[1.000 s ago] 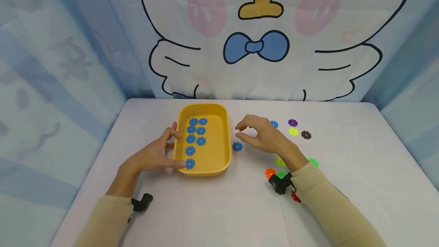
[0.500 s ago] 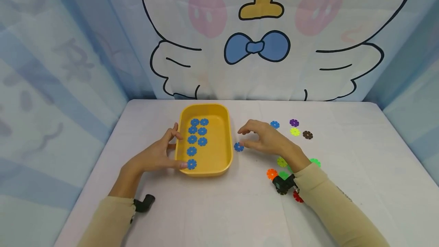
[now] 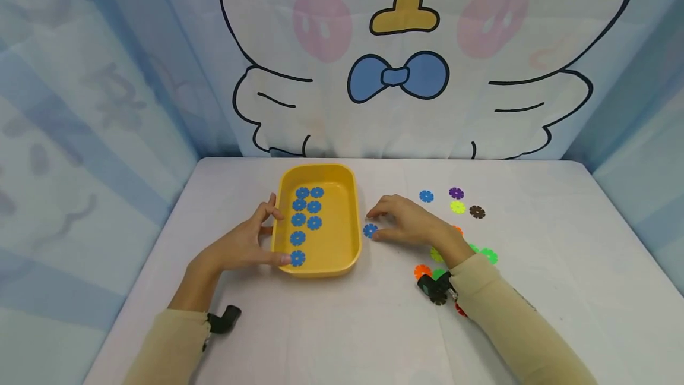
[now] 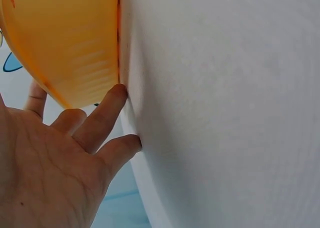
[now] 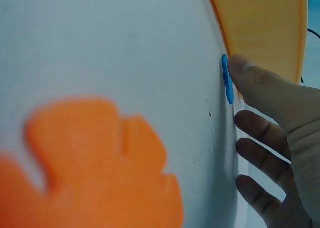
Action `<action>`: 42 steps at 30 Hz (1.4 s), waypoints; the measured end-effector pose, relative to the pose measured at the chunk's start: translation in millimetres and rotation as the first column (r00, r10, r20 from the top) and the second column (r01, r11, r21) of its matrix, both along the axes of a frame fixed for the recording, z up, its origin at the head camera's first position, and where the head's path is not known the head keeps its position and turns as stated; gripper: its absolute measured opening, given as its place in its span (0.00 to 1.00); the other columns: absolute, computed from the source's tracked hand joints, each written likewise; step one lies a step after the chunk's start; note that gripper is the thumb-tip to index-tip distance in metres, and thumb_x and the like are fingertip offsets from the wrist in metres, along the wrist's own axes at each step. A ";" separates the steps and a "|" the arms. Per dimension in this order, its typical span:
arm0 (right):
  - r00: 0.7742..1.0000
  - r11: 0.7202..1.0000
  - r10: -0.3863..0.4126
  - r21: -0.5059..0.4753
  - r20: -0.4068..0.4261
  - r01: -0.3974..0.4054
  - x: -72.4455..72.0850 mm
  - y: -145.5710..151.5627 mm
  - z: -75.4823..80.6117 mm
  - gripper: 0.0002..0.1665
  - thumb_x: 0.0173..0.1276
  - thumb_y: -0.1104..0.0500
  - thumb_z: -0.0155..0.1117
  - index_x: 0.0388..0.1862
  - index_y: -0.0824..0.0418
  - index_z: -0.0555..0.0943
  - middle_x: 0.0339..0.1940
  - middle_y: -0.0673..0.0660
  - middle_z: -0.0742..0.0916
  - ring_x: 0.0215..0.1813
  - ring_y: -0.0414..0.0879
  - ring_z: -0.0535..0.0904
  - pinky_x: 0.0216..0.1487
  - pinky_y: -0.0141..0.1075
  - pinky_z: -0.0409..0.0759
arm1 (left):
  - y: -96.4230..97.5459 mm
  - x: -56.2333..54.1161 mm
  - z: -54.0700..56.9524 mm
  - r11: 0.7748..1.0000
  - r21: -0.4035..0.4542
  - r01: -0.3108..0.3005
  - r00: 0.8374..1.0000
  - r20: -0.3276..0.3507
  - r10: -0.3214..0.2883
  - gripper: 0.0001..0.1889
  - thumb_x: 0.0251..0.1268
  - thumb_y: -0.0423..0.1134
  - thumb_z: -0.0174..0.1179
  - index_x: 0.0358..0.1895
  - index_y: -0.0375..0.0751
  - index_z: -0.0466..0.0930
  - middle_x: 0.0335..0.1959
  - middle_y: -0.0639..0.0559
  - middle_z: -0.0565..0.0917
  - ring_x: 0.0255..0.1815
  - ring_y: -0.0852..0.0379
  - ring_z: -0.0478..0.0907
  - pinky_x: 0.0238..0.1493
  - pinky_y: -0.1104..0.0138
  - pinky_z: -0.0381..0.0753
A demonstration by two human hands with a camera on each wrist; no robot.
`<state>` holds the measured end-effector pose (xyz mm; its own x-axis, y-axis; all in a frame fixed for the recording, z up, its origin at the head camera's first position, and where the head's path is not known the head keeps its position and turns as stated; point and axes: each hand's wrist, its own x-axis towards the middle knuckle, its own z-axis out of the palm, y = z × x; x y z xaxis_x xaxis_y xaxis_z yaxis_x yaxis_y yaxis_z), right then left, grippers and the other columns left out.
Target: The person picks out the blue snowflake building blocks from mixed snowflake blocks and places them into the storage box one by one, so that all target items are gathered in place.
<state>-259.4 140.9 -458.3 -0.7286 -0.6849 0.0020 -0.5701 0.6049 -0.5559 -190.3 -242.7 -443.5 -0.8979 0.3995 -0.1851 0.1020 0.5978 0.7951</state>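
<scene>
My left hand [image 3: 248, 239] holds the left side of the yellow tray [image 3: 357, 218], its thumb and a finger over the rim. In the left wrist view other fingers [image 4: 102, 118] lie against the outer wall and the tabletop. Several blue notched discs [image 3: 297, 219] lie inside the tray, mostly in two columns on the left. Just right of the tray, a loose blue notched disc [image 3: 370, 230] lies flat on the table. My right hand [image 3: 408, 224] touches that disc with its thumb; the right wrist view shows its other fingers [image 5: 260, 155] loosely bent and spread near the table.
Right of my right hand lie a blue disc [image 3: 426, 196], a purple disc [image 3: 456, 193], a yellow disc [image 3: 458, 207] and a brown disc [image 3: 477, 211]. Orange [image 3: 422, 272], green [image 3: 488, 255] and red discs lie near my right forearm, partly hidden by it.
My right hand has come down toward the table, and its thumb now touches the loose blue disc. The left hand and the tray have stayed in place.
</scene>
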 end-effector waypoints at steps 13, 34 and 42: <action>1.000 1.000 0.012 0.020 0.009 -0.012 2.7 -7.2 1.7 0.15 0.66 0.52 0.75 0.50 0.52 0.87 0.52 0.49 0.83 0.57 0.49 0.74 0.63 0.49 0.74 | -2.0 0.2 -1.5 1.000 -0.010 -0.003 1.000 -0.007 0.003 0.42 0.49 0.54 0.80 0.61 0.55 0.59 0.86 0.49 0.36 0.69 0.41 0.75 0.73 0.43 0.69; 0.996 0.992 0.071 0.104 0.045 -0.075 14.2 -4.9 11.9 0.20 0.70 0.56 0.71 0.61 0.51 0.85 0.53 0.45 0.87 0.54 0.45 0.74 0.57 0.47 0.71 | -0.2 0.4 -2.0 0.999 0.050 0.005 1.000 0.016 -0.006 0.42 0.51 0.49 0.80 0.62 0.52 0.59 0.86 0.49 0.34 0.72 0.39 0.72 0.75 0.44 0.66; 0.998 0.998 0.058 0.009 0.036 -0.058 10.4 -0.8 13.9 0.20 0.71 0.55 0.70 0.60 0.56 0.84 0.49 0.46 0.85 0.51 0.42 0.80 0.61 0.43 0.81 | -1.0 0.6 -1.1 1.000 0.030 0.006 1.000 -0.010 -0.006 0.42 0.51 0.50 0.80 0.62 0.54 0.58 0.86 0.47 0.35 0.70 0.39 0.74 0.75 0.43 0.67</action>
